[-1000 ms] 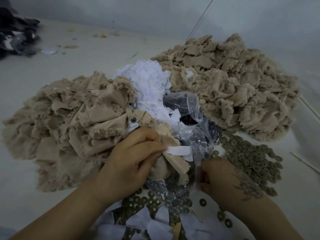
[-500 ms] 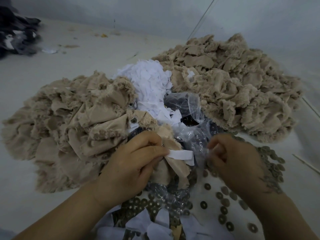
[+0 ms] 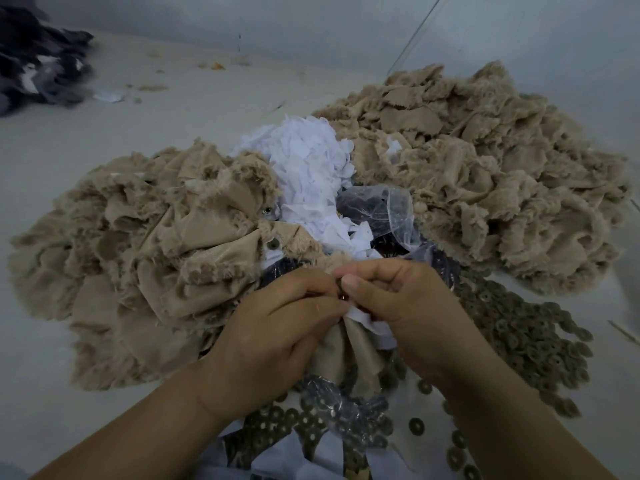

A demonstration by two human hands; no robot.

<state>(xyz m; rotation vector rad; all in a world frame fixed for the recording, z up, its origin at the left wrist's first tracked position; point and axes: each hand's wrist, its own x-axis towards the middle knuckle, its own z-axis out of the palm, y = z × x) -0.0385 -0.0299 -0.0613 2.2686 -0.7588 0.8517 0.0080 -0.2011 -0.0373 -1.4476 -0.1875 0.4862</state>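
left hand (image 3: 277,327) is gripping the bunched beige fabric piece (image 3: 349,351) with a white strip (image 3: 369,323) | right hand (image 3: 401,306) is pinching a small dark bit (image 3: 341,287), probably an eyelet, half hidden, at the fabric's top edge | fabric is sitting between both hands, over loose metal rings (image 3: 526,334) on the surface (image 3: 173,98), just beside the left beige pile (image 3: 156,254)

A garment workshop: 2 heaps of beige fabric pieces (image 3: 485,168), white scraps (image 3: 308,168) and metal rings (image 3: 519,327) lie on the table (image 3: 138,133).
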